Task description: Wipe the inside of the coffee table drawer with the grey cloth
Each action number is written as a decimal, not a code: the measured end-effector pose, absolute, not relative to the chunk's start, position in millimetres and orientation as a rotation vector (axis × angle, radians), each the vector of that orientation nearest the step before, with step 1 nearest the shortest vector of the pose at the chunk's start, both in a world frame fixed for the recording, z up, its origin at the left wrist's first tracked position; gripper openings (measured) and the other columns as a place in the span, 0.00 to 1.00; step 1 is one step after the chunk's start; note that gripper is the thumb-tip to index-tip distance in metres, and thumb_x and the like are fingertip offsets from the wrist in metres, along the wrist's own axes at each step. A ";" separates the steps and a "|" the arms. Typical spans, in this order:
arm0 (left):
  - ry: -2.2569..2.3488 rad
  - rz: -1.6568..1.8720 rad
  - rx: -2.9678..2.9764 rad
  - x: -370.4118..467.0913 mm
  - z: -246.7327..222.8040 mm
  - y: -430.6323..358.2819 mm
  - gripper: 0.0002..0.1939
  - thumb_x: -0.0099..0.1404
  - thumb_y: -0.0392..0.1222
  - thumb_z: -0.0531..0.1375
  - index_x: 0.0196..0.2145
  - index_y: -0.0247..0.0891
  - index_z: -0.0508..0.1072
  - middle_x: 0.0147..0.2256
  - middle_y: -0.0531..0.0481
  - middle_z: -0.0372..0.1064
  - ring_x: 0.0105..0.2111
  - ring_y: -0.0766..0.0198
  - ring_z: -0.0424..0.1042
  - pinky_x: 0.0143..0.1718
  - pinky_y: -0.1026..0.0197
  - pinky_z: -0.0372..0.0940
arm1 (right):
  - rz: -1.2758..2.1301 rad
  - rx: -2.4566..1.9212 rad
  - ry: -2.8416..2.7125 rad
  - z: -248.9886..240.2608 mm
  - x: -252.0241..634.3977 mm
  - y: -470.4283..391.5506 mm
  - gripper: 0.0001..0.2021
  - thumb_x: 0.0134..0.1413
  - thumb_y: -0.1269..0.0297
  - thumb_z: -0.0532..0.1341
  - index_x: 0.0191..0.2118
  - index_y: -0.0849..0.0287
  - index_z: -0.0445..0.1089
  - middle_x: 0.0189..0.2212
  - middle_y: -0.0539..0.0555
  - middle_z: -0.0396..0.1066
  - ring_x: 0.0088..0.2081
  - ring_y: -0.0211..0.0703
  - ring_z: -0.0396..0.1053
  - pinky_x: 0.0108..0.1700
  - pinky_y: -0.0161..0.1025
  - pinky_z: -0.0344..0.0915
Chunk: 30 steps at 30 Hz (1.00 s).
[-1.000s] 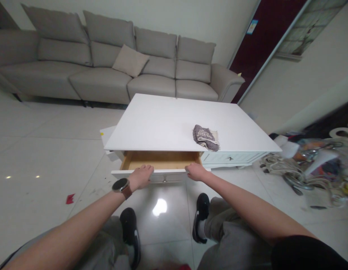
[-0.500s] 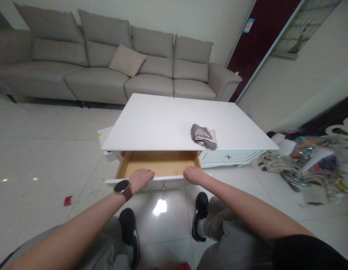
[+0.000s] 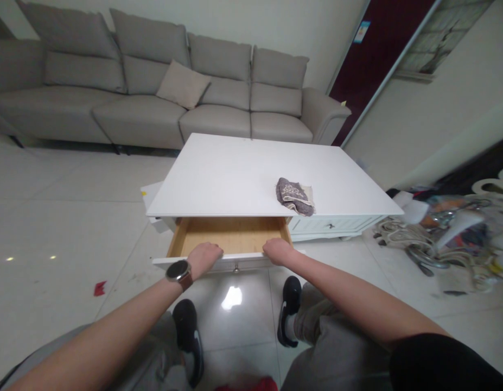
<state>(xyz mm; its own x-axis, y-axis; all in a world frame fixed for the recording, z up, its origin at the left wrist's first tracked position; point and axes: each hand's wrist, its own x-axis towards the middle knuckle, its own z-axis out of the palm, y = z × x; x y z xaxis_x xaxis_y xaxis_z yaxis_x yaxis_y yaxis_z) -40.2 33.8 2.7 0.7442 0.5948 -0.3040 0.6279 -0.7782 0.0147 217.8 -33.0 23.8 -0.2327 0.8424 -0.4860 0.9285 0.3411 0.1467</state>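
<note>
A drawer (image 3: pixel 235 233) with a bare wooden inside is pulled out from the near side of a white coffee table (image 3: pixel 227 174). My left hand (image 3: pixel 205 257) grips the top edge of its white front, left of the small metal knob (image 3: pixel 236 267). Farther right on the same edge, my right hand (image 3: pixel 277 251) is closed over the front panel, near the drawer's right corner. The fingertips of both hands are hidden inside the drawer. On the tabletop, near its front edge, lies a folded grey and beige cloth (image 3: pixel 295 196).
A long grey sofa (image 3: pixel 141 108) stands behind the table. Piled clutter (image 3: pixel 450 228) covers the floor at the right. A second drawer (image 3: pixel 332 225) sits closed beside the pulled-out one. A red scrap (image 3: pixel 99 288) lies on the tiled floor to the left.
Both hands stay on the drawer front, my right hand shifted very slightly left. The drawer stands out about as far as before, and the view has tilted a touch.
</note>
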 end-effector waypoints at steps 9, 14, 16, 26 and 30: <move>1.023 -0.411 2.799 -40.6 5.7 30.6 0.15 0.69 0.29 0.53 0.40 0.33 0.80 0.40 0.35 0.77 0.44 0.50 0.75 0.45 0.52 0.66 | -0.208 1.559 2.104 12.2 212.1 -31.0 0.15 0.60 0.77 0.56 0.46 0.70 0.78 0.41 0.73 0.77 0.47 0.55 0.77 0.45 0.45 0.72; 1.041 -0.454 2.789 -36.4 15.6 27.6 0.15 0.69 0.29 0.53 0.42 0.33 0.80 0.40 0.34 0.77 0.44 0.50 0.76 0.45 0.52 0.66 | -0.198 1.562 2.095 6.9 211.0 -29.0 0.15 0.59 0.77 0.56 0.46 0.71 0.78 0.40 0.74 0.77 0.46 0.56 0.77 0.44 0.46 0.73; 1.039 -0.471 2.786 -35.8 17.6 27.3 0.15 0.69 0.29 0.53 0.42 0.33 0.80 0.41 0.34 0.78 0.44 0.50 0.76 0.45 0.52 0.66 | -0.197 1.557 2.098 5.8 211.9 -28.5 0.15 0.59 0.77 0.56 0.45 0.70 0.79 0.41 0.74 0.77 0.47 0.56 0.77 0.45 0.46 0.73; 1.060 -0.473 2.758 -34.7 19.7 26.4 0.16 0.68 0.28 0.53 0.41 0.34 0.81 0.41 0.35 0.78 0.45 0.50 0.76 0.45 0.53 0.66 | -0.219 1.533 2.100 2.5 210.3 -28.0 0.14 0.59 0.74 0.59 0.46 0.70 0.78 0.42 0.75 0.76 0.48 0.57 0.77 0.45 0.47 0.74; 1.059 -0.478 2.745 -33.7 22.4 25.1 0.16 0.69 0.28 0.53 0.41 0.32 0.81 0.41 0.34 0.78 0.45 0.50 0.76 0.45 0.54 0.66 | -0.237 1.526 2.091 2.5 208.1 -27.9 0.14 0.59 0.74 0.58 0.47 0.70 0.78 0.42 0.75 0.76 0.49 0.58 0.76 0.45 0.49 0.74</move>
